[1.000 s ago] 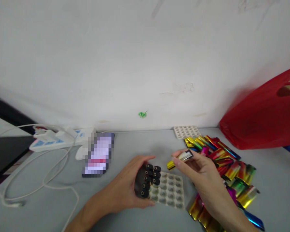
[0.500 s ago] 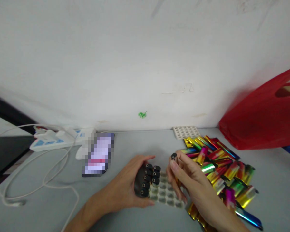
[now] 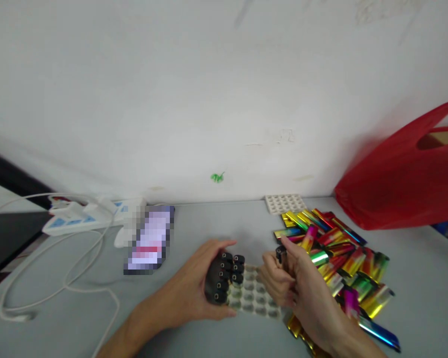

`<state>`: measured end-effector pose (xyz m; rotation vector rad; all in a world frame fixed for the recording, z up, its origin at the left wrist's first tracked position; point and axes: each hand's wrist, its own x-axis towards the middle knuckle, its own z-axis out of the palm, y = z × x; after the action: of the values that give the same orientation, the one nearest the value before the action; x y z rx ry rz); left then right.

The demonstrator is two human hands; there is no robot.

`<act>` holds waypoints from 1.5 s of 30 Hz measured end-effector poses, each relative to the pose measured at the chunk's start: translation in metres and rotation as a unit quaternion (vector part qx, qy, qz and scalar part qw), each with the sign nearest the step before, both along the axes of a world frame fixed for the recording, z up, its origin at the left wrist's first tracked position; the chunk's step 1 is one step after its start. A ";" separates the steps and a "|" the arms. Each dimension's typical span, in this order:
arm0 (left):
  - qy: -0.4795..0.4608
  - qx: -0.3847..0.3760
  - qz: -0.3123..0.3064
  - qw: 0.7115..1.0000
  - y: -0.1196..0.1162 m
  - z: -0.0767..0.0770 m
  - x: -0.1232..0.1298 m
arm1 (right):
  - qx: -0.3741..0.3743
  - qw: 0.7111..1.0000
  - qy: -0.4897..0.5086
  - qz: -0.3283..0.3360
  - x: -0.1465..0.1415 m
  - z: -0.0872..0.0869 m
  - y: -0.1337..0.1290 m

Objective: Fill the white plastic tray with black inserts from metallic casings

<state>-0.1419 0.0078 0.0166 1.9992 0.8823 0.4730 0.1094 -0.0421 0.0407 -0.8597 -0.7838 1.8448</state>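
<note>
Eight lighters (image 3: 237, 278) stand black-end-up in the socketed tray (image 3: 260, 300). Left hand (image 3: 188, 286) holds them in a wide grip; right hand (image 3: 308, 293) closed on another lighter (image 3: 281, 254). Probably mid-loading; next move needs it vertical over a free socket.

table along the wall, trays between phone and bag

power strip (image 3: 67, 229) at left of frame on the table (image 3: 209, 223), against the wall (image 3: 171, 99) — cable (image 3: 97, 289) looped before it, phone (image 3: 149, 238) to its right. grid tray (image 3: 250, 298) at lower centre, cluster of pieces (image 3: 223, 274) at its left end. right of it, a heap of tubes (image 3: 353, 263); behind the heap, second tray (image 3: 285, 204) — and bag (image 3: 395, 184) at right edge.
</note>
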 end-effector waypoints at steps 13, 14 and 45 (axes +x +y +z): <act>-0.005 0.007 0.004 1.000 0.000 -0.001 0.000 | -0.048 0.998 0.036 -0.030 -0.002 0.002 0.000; -0.006 0.006 0.004 1.000 -0.001 0.000 0.000 | -0.055 0.997 0.040 -0.023 -0.002 0.001 0.001; 0.007 0.033 -0.002 0.999 -0.001 0.002 0.000 | 0.049 0.990 -0.074 -0.112 -0.011 -0.001 -0.004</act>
<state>-0.1415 0.0072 0.0182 2.0665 0.8810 0.4904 0.0987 -0.0466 0.0399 -0.9878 -0.8263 1.5461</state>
